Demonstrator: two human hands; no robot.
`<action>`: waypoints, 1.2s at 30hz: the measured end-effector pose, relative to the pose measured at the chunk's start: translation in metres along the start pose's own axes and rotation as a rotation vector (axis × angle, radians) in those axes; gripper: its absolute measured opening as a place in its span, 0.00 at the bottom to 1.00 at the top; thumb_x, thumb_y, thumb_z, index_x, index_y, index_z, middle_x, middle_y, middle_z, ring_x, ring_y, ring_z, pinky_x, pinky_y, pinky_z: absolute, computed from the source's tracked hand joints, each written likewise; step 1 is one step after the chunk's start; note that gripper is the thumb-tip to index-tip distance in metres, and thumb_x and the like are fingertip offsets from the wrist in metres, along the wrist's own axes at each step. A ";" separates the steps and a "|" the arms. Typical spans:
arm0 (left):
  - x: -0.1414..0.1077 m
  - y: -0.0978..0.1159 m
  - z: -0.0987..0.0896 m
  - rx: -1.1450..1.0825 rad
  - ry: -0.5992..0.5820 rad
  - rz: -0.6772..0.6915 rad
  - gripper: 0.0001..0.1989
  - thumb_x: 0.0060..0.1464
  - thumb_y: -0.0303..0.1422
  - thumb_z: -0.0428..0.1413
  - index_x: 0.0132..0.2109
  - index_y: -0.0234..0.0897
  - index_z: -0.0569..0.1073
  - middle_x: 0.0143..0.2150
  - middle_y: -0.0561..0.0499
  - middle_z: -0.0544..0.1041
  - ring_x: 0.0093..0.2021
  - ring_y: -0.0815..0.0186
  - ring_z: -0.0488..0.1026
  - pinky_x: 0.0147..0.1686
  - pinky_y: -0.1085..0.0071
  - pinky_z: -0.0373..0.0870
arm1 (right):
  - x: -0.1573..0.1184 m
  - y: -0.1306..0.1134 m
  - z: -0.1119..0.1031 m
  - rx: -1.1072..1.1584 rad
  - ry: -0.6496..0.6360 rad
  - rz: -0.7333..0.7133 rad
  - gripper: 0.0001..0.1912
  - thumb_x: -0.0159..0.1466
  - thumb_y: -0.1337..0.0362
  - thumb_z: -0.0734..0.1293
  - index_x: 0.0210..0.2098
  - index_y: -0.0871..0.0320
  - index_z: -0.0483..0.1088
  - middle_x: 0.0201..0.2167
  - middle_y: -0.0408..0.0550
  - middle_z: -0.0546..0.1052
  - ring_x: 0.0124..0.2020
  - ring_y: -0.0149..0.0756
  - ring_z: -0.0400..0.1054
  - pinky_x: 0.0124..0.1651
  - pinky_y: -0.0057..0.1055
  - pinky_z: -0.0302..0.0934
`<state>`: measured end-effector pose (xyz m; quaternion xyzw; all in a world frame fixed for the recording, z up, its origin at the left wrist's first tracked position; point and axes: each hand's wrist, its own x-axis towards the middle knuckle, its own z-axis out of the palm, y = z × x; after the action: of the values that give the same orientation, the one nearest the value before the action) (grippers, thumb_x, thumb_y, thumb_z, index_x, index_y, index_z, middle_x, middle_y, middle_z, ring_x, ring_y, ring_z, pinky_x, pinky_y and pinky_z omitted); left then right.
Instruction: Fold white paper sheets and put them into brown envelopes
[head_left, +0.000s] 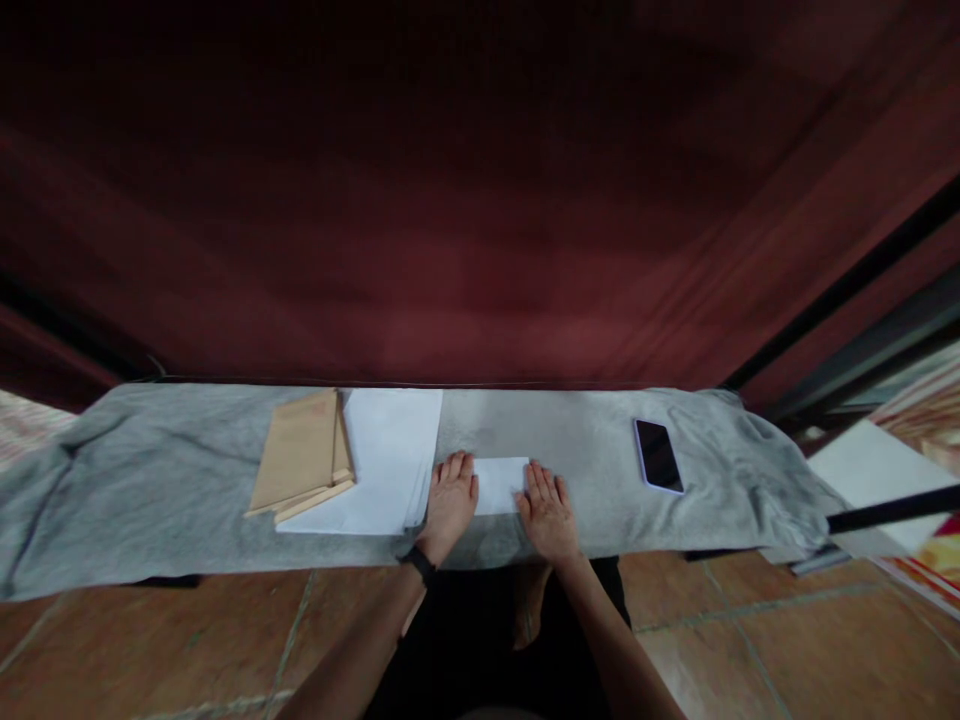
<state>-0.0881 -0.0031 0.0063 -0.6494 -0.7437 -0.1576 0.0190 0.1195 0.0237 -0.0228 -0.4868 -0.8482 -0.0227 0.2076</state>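
A small folded white paper (499, 484) lies on a grey cloth (585, 470) over a low table. My left hand (450, 497) presses flat on the paper's left edge, fingers apart, with a black band on the wrist. My right hand (547, 508) lies flat on its right edge in the same way. Neither hand grips anything. Just left of my left hand sits a stack of white sheets (386, 455), and on its left part rests a pile of brown envelopes (302, 455).
A dark phone (658, 455) lies face up on the cloth to the right. A dark red curtain (480, 220) hangs behind the table. Terracotta floor tiles (150, 650) run in front. A black rod (892, 510) and white board are at far right.
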 end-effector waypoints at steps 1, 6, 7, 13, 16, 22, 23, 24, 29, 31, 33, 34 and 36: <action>0.005 0.001 -0.004 -0.011 -0.011 -0.006 0.23 0.62 0.31 0.46 0.62 0.35 0.69 0.59 0.40 0.73 0.59 0.52 0.68 0.58 0.54 0.64 | 0.000 0.000 0.000 -0.001 -0.001 0.003 0.29 0.74 0.57 0.52 0.70 0.63 0.53 0.68 0.58 0.63 0.67 0.48 0.58 0.68 0.49 0.48; 0.029 0.001 -0.018 -0.328 -0.040 -0.089 0.11 0.54 0.28 0.53 0.44 0.38 0.76 0.47 0.42 0.76 0.53 0.52 0.70 0.55 0.54 0.65 | 0.000 -0.001 -0.002 0.023 0.021 0.011 0.27 0.74 0.60 0.53 0.68 0.63 0.58 0.66 0.57 0.65 0.67 0.47 0.59 0.68 0.48 0.49; 0.033 -0.001 -0.020 -0.396 -0.046 -0.109 0.08 0.53 0.26 0.54 0.39 0.39 0.76 0.44 0.43 0.77 0.52 0.53 0.70 0.55 0.55 0.66 | 0.000 0.000 -0.002 0.036 0.029 0.015 0.26 0.73 0.61 0.53 0.68 0.63 0.58 0.66 0.57 0.66 0.67 0.46 0.59 0.68 0.48 0.50; 0.034 -0.013 -0.022 -0.625 -0.124 -0.245 0.06 0.51 0.28 0.53 0.28 0.39 0.72 0.24 0.53 0.74 0.31 0.62 0.75 0.33 0.68 0.70 | -0.014 0.000 -0.013 0.174 0.034 -0.075 0.33 0.67 0.68 0.56 0.71 0.63 0.50 0.68 0.56 0.62 0.69 0.44 0.55 0.67 0.49 0.55; 0.028 -0.011 -0.028 -0.771 -0.148 -0.309 0.07 0.54 0.33 0.53 0.32 0.37 0.74 0.26 0.52 0.76 0.29 0.63 0.76 0.28 0.70 0.70 | -0.017 -0.013 -0.025 0.239 -0.008 -0.175 0.40 0.62 0.70 0.58 0.73 0.61 0.45 0.71 0.53 0.58 0.71 0.43 0.51 0.69 0.51 0.52; 0.027 0.003 -0.055 -1.508 -0.299 -0.532 0.23 0.59 0.52 0.50 0.41 0.35 0.74 0.41 0.42 0.81 0.41 0.59 0.79 0.41 0.64 0.75 | 0.005 -0.045 -0.044 0.687 0.023 0.101 0.26 0.68 0.67 0.54 0.64 0.56 0.65 0.61 0.52 0.72 0.62 0.41 0.66 0.67 0.45 0.57; 0.026 0.005 -0.057 -1.547 -0.269 -0.562 0.26 0.60 0.54 0.47 0.43 0.35 0.74 0.46 0.41 0.80 0.45 0.59 0.78 0.43 0.63 0.75 | 0.010 -0.049 -0.047 0.845 0.033 0.217 0.24 0.69 0.63 0.55 0.60 0.57 0.69 0.57 0.53 0.76 0.58 0.43 0.70 0.63 0.43 0.61; 0.024 0.007 -0.058 -1.557 -0.225 -0.596 0.27 0.61 0.55 0.47 0.46 0.36 0.74 0.50 0.40 0.79 0.49 0.58 0.77 0.45 0.64 0.74 | 0.015 -0.052 -0.048 1.011 0.041 0.342 0.23 0.70 0.58 0.56 0.57 0.58 0.72 0.53 0.54 0.79 0.53 0.44 0.73 0.59 0.42 0.65; 0.003 0.013 -0.039 -1.589 -0.186 -0.685 0.30 0.45 0.42 0.68 0.53 0.37 0.72 0.46 0.45 0.79 0.46 0.58 0.77 0.42 0.67 0.71 | 0.025 -0.063 -0.048 1.615 0.067 0.717 0.24 0.62 0.46 0.66 0.46 0.60 0.76 0.40 0.51 0.82 0.39 0.43 0.76 0.44 0.35 0.70; -0.002 0.013 -0.028 -1.593 -0.181 -0.667 0.32 0.42 0.36 0.68 0.55 0.36 0.71 0.38 0.48 0.79 0.39 0.60 0.77 0.39 0.67 0.72 | 0.023 -0.059 -0.044 1.601 0.072 0.729 0.22 0.59 0.48 0.70 0.44 0.59 0.76 0.39 0.49 0.82 0.38 0.41 0.76 0.42 0.34 0.69; 0.000 0.009 -0.019 -1.473 -0.119 -0.614 0.31 0.43 0.32 0.66 0.57 0.36 0.71 0.34 0.52 0.77 0.35 0.62 0.76 0.37 0.67 0.72 | 0.020 -0.050 -0.038 1.447 0.096 0.702 0.21 0.58 0.52 0.70 0.46 0.58 0.75 0.38 0.48 0.82 0.38 0.40 0.75 0.41 0.33 0.68; 0.002 0.006 -0.016 -1.378 -0.087 -0.569 0.30 0.45 0.30 0.64 0.58 0.37 0.71 0.33 0.53 0.77 0.34 0.63 0.76 0.38 0.67 0.72 | 0.018 -0.044 -0.036 1.343 0.115 0.682 0.22 0.58 0.54 0.69 0.49 0.57 0.74 0.38 0.48 0.81 0.37 0.40 0.75 0.42 0.33 0.68; 0.009 -0.002 -0.013 -1.166 -0.043 -0.455 0.29 0.47 0.26 0.61 0.59 0.38 0.71 0.34 0.53 0.78 0.35 0.62 0.76 0.40 0.66 0.73 | 0.013 -0.033 -0.030 1.121 0.141 0.649 0.26 0.61 0.56 0.66 0.57 0.58 0.69 0.38 0.48 0.80 0.36 0.39 0.74 0.42 0.34 0.68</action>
<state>-0.0937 0.0015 0.0204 -0.3814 -0.6552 -0.5245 -0.3875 0.0964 0.0096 0.0147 -0.5335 -0.5257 0.4553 0.4814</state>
